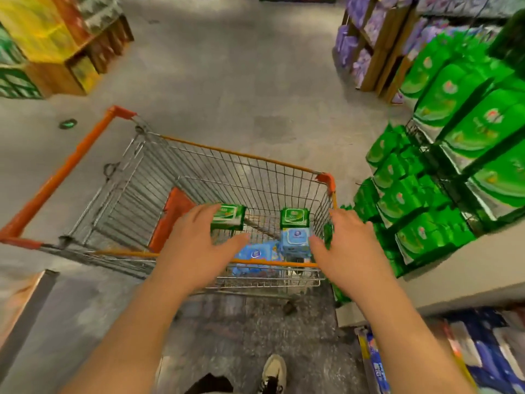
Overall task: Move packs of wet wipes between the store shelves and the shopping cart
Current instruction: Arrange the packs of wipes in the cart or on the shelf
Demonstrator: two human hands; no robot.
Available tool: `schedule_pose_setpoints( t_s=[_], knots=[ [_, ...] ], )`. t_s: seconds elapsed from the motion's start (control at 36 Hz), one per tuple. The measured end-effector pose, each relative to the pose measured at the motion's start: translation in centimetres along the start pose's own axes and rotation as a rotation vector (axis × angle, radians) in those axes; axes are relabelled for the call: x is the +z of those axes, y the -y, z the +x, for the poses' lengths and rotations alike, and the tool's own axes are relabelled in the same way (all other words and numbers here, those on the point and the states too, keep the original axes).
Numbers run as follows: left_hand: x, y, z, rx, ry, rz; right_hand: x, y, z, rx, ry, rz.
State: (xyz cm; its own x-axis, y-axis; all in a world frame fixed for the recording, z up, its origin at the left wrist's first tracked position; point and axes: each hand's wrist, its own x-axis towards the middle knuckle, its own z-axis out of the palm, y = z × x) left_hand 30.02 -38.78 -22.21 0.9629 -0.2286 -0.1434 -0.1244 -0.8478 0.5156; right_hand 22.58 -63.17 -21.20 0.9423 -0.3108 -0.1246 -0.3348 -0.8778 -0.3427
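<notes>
Both hands over the shopping cart (181, 155), left hand (196, 245) & right hand (352, 248) spread, grasping nothing. Green wipes pack (228, 216) + blue wipes pack (295, 241) inside cart. Next, prob: reach down, grab one.

A grey floor (227, 81), purple packs (366, 27) far right, yellow crates (37, 27) far left

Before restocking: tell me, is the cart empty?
No: green packs and blue packs lie in the cart.

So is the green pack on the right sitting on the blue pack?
Touching. The head view shows the green pack resting directly atop the blue pack, with no gap.
</notes>
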Motion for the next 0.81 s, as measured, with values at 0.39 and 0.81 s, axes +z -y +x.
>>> schedule_pose_setpoints(
  t_s=[0.39,0.81],
  knots=[
    [-0.9,4.7,6.8,-0.171,0.064,-0.081,3.5,4.4,8.8,-0.056,0.148,-0.037],
    [-3.0,12.3,20.0,-0.159,0.233,-0.217,8.7,12.3,18.9,0.061,0.280,0.026]
  ],
)
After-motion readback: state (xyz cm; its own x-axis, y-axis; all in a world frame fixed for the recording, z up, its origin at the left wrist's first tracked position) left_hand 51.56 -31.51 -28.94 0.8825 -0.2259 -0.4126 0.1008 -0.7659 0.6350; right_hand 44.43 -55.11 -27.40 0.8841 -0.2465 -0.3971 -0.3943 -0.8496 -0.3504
